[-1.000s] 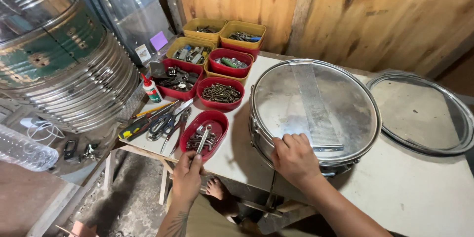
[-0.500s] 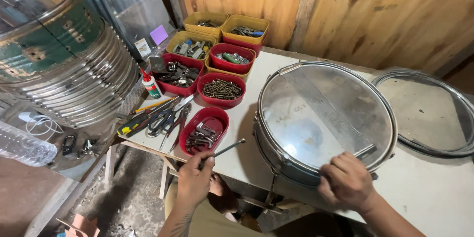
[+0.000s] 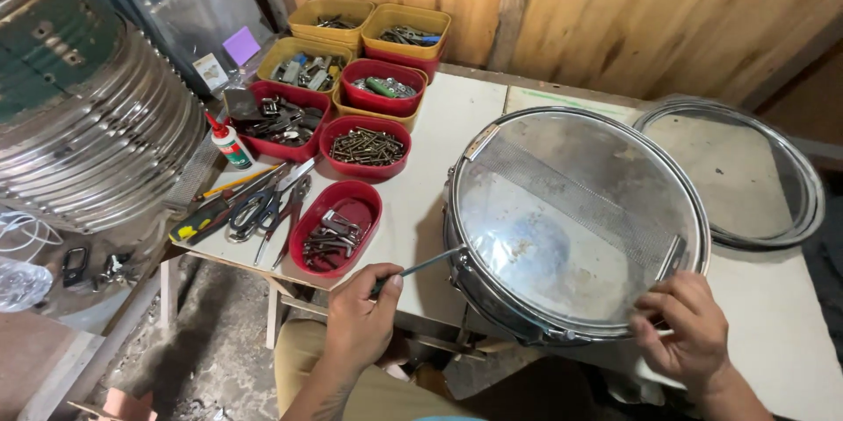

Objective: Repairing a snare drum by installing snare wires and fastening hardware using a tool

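Shiny chrome snare drum (image 3: pixel 575 223), round, with a clear glossy head and a band of fine wires across it, sits right of centre on the pale matte table (image 3: pixel 439 131). Left hand (image 3: pixel 360 320), lower centre, fingers curled tight around a thin metal rod (image 3: pixel 421 266) whose tip meets the drum's rim. Right hand (image 3: pixel 685 329), lower right, fingers narrowly bent, pinching the near rim; oval red plastic tray (image 3: pixel 336 225) of metal parts lies left of the drum.
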